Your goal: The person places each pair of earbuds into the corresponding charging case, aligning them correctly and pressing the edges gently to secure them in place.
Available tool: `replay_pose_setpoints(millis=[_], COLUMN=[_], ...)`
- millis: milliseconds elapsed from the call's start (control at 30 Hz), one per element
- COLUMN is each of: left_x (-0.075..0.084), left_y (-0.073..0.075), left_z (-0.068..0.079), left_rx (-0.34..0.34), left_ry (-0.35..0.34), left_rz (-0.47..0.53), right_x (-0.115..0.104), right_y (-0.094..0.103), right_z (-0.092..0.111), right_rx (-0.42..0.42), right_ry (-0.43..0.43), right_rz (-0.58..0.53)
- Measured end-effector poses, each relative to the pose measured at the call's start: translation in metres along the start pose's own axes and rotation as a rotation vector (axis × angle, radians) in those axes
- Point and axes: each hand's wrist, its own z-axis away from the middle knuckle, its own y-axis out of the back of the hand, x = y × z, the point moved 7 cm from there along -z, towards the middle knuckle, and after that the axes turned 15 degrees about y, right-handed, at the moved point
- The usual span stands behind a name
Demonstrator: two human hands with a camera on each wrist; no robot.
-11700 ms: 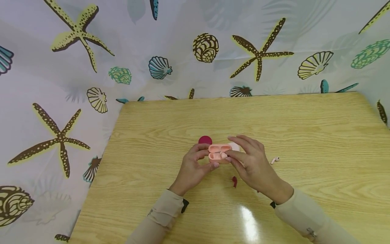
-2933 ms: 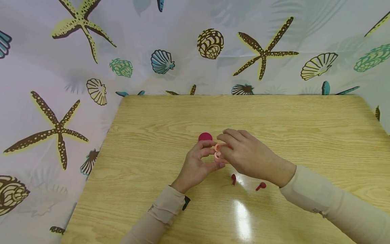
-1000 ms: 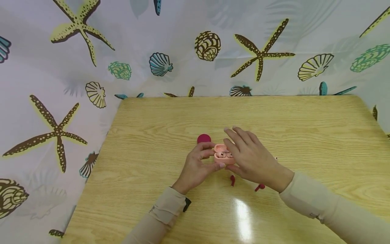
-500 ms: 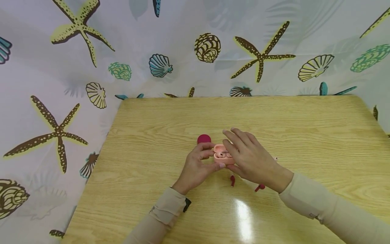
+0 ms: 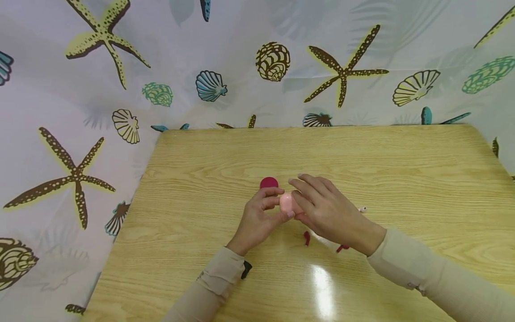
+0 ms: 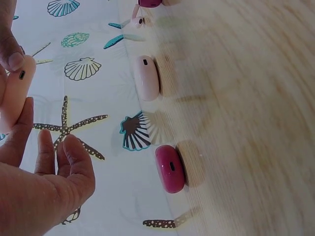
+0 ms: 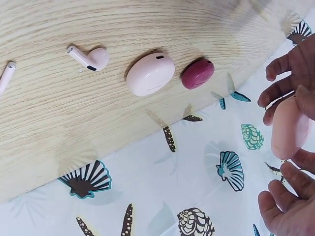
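Note:
A peach earbud case (image 5: 287, 203) is held up over the table with its lid down. My left hand (image 5: 257, 219) grips its left end between thumb and fingers. At the right end, my right hand (image 5: 327, 210) holds it, with fingers over the top and thumb low on the near side. In the left wrist view the case's (image 6: 17, 93) underside shows a small dark port. The case (image 7: 288, 130) sits between both hands in the right wrist view. Anything inside it is hidden by the lid.
A crimson earbud case (image 5: 269, 182) lies behind my left hand, a pale pink case (image 7: 150, 73) beside it. Crimson earbuds (image 5: 307, 238) rest nearer me. Pale earbuds (image 7: 93, 59) lie to the right. A shell-patterned cloth (image 5: 241, 58) hangs beyond the table.
Earlier my right hand put an earbud into the raised-lid peach case. Half a second ago the lid stood up with two earbuds inside; now it is down and my right fingers have come over it.

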Motion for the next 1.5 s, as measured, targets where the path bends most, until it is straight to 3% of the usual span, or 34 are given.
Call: replay_pose_setpoints(millis=[500, 700, 800, 967, 1100, 1233, 1500], left_x=[0.003, 0.005, 0.011, 0.032, 0.044, 0.05, 0.052], left_y=[0.001, 0.001, 0.003, 0.004, 0.001, -0.002, -0.008], left_z=[0.001, 0.002, 0.005, 0.016, 0.024, 0.028, 0.029], left_rx=[-0.006, 0.011, 0.068, 0.238, 0.328, 0.356, 0.368], left_ry=[0.004, -0.006, -0.096, -0.416, -0.585, -0.638, -0.657], left_rz=[0.037, -0.01, -0.123, -0.473, -0.721, -0.86, -0.986], right_x=[0.005, 0.005, 0.004, 0.004, 0.002, 0.001, -0.003], right_y=[-0.002, -0.001, -0.001, -0.003, -0.006, -0.008, -0.011], right_z=[0.007, 0.007, 0.007, 0.009, 0.01, 0.011, 0.011], right_rx=[-0.02, -0.012, -0.005, -0.012, -0.045, -0.059, -0.081], right_ry=[-0.064, -0.058, -0.052, -0.064, -0.071, -0.06, -0.031], right_rz=[0.018, 0.007, 0.006, -0.014, -0.034, -0.042, -0.054])
